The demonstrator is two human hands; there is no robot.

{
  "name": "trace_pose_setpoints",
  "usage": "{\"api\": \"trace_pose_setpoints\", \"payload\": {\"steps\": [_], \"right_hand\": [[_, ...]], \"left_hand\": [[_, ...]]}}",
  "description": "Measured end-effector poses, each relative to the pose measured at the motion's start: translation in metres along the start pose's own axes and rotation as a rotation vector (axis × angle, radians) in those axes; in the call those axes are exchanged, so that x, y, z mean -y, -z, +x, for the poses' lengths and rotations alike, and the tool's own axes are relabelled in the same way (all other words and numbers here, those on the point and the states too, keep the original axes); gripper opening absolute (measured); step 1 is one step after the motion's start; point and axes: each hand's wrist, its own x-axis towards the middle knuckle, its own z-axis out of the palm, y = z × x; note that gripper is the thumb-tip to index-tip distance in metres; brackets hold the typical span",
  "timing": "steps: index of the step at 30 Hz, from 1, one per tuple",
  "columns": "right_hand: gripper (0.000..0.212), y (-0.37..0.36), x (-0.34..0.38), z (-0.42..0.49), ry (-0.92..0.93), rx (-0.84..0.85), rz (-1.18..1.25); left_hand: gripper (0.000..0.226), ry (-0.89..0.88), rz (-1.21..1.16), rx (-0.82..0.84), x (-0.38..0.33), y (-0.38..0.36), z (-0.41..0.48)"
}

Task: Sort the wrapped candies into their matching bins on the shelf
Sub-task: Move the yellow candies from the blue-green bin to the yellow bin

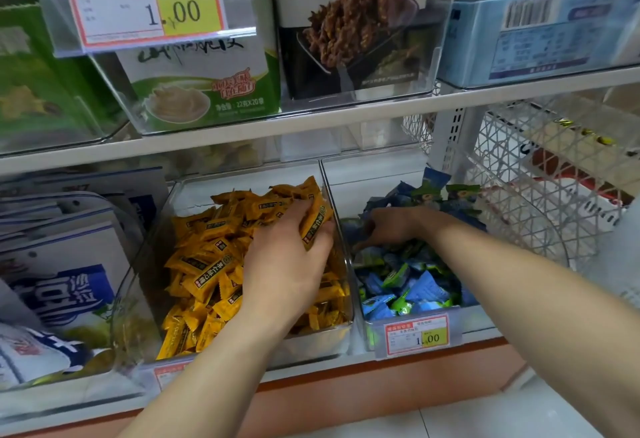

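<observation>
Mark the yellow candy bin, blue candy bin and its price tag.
yellow candy bin (313,342): head view, clear front wall
blue candy bin (476,321): head view, front wall
price tag (437,336): head view, yellow patch

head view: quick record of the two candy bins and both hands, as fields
left bin: clear, filled with yellow candies
right bin: clear, filled with blue and green candies; price tag on its front
left hand: in left bin, fingers curled round some yellow candies near the back
right hand: in right bin, fingers curled into the pile; grip unclear
</observation>
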Motion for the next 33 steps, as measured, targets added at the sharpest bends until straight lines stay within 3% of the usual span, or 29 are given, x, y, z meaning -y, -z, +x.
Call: {"api": "trace_pose_setpoints", "payload": {"steps": [2, 4, 7, 9, 12, 19, 24, 26, 29, 33], "right_hand": [[0.026, 0.004, -0.007, -0.002, 0.068, -0.097, 0.104], [0.015, 0.011, -0.014, -0.007, 0.111, -0.234, 0.359], [0.015, 0.02, -0.022, -0.016, 0.146, -0.333, 0.508], [0.018, 0.021, -0.022, -0.018, 0.113, -0.315, 0.414], [0.031, 0.019, -0.015, -0.017, 0.037, -0.277, 0.063], [0.053, 0.006, 0.018, 0.007, -0.136, -0.183, 0.031], [0.039, -0.002, 0.026, 0.013, -0.09, -0.183, 0.032], [0.029, 0.0, 0.024, 0.005, -0.061, -0.258, 0.117], [0.014, 0.008, 0.019, -0.02, 0.023, -0.524, 0.24], [0.012, 0.016, 0.024, -0.071, 0.103, -0.706, 0.464]], "left_hand": [[0.041, 0.001, -0.016, -0.003, 0.002, 0.001, 0.001], [0.041, -0.001, -0.028, -0.007, 0.005, 0.002, 0.001], [0.043, -0.007, -0.027, -0.01, 0.006, 0.001, 0.002], [0.045, -0.002, -0.022, -0.011, 0.005, 0.001, 0.001], [0.047, 0.0, -0.007, -0.016, 0.003, 0.0, 0.0], [0.045, 0.008, -0.003, -0.013, 0.002, -0.002, -0.001], [0.046, 0.016, -0.018, -0.01, 0.006, -0.004, 0.001], [0.047, 0.013, -0.033, -0.011, 0.008, -0.004, 0.002], [0.043, -0.023, -0.058, 0.007, 0.01, -0.001, 0.003], [0.035, -0.082, -0.076, 0.049, 0.007, 0.003, 0.005]]}}
